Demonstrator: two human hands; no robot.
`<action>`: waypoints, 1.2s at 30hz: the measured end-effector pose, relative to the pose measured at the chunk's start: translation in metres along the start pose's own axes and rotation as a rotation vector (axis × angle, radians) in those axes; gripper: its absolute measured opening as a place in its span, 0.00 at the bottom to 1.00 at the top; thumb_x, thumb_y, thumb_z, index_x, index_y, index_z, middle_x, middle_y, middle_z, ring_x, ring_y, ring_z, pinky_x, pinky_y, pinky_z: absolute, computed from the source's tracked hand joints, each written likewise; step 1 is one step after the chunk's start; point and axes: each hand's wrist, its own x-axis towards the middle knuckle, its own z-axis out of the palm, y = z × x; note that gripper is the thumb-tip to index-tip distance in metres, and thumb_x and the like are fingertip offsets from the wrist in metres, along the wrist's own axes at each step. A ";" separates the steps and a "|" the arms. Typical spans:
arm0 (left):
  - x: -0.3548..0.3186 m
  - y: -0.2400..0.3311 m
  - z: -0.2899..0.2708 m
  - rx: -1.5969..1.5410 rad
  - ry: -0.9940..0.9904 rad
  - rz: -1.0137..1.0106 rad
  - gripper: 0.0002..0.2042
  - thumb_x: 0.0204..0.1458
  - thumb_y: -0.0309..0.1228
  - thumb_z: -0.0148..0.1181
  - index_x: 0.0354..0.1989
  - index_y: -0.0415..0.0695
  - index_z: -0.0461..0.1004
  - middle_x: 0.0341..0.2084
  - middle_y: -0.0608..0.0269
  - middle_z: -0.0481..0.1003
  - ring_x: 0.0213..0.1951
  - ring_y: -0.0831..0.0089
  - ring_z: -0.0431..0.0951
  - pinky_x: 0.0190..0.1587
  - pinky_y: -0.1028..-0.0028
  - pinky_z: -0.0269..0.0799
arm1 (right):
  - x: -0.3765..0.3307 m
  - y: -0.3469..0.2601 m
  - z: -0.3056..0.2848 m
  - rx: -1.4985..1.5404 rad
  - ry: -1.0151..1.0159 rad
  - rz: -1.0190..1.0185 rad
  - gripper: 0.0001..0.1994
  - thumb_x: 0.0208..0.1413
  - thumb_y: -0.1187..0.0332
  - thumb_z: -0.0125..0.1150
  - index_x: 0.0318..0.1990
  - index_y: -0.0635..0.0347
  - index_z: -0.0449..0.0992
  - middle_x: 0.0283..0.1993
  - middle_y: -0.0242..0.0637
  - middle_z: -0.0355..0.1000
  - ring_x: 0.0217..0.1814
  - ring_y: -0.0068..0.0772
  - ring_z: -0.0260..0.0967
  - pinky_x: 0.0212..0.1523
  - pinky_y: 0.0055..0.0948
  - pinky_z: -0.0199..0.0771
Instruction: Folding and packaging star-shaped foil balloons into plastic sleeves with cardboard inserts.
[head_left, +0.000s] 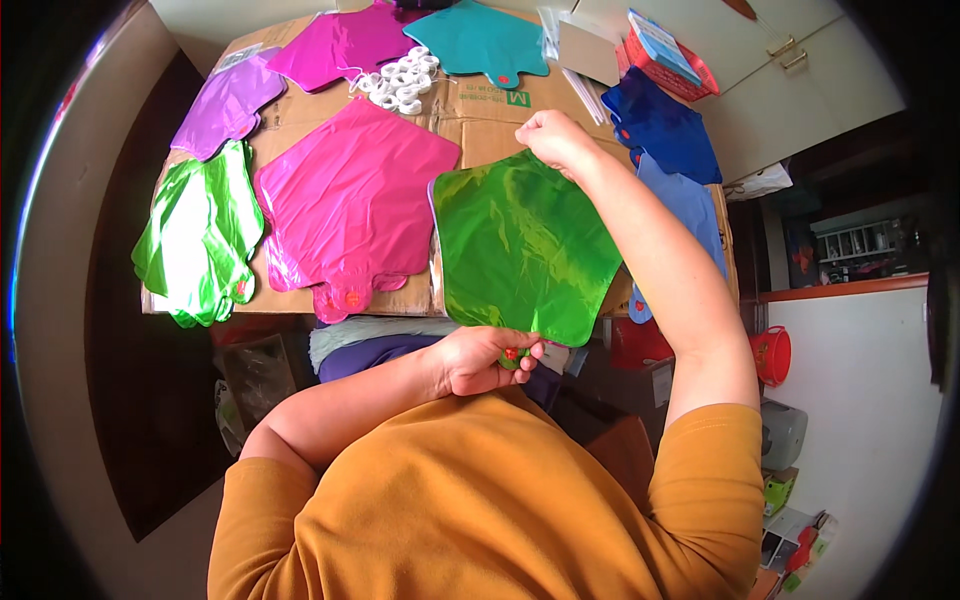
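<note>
A flat, shiny dark green foil balloon (pixel 525 245) lies at the near edge of the cardboard, its tab hanging toward me. My left hand (pixel 485 362) is closed around that tab, and a red mark shows between the fingers. Over the balloon's far corner, my right hand (pixel 557 140) is closed, with its fingertips together; whatever it may hold is hidden. Just left of the green balloon is a pile of flat pink foil balloons (pixel 355 200). White ribbon rolls (pixel 400 82) lie in a heap beyond it.
Cardboard (pixel 450 115) covers the table. Around it lie light green balloons (pixel 200 230), purple (pixel 228 103), magenta (pixel 345 45), teal (pixel 480 42), dark blue (pixel 662 122) and light blue ones (pixel 680 210). A red basket (pixel 690 75) stands at the back right.
</note>
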 end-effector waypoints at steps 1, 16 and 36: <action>0.001 -0.001 0.001 0.007 -0.002 0.001 0.05 0.60 0.29 0.54 0.36 0.41 0.70 0.29 0.66 0.71 0.30 0.77 0.67 0.37 0.76 0.67 | -0.001 -0.003 0.001 -0.038 0.036 -0.017 0.09 0.50 0.69 0.56 0.22 0.62 0.76 0.17 0.42 0.71 0.25 0.36 0.72 0.29 0.34 0.72; 0.002 0.001 -0.013 -0.006 -0.204 0.084 0.14 0.55 0.30 0.58 0.49 0.40 0.68 0.40 0.58 0.73 0.39 0.72 0.73 0.46 0.69 0.70 | 0.002 0.010 -0.014 0.236 -0.136 -0.107 0.06 0.48 0.76 0.60 0.33 0.63 0.80 0.30 0.36 0.76 0.30 0.27 0.70 0.34 0.27 0.71; 0.013 -0.012 0.021 -0.014 0.062 0.123 0.05 0.61 0.30 0.53 0.33 0.45 0.69 0.27 0.69 0.69 0.31 0.78 0.67 0.40 0.73 0.69 | 0.011 0.003 -0.011 0.029 -0.118 -0.255 0.05 0.47 0.80 0.62 0.33 0.64 0.77 0.31 0.33 0.74 0.34 0.24 0.70 0.35 0.23 0.71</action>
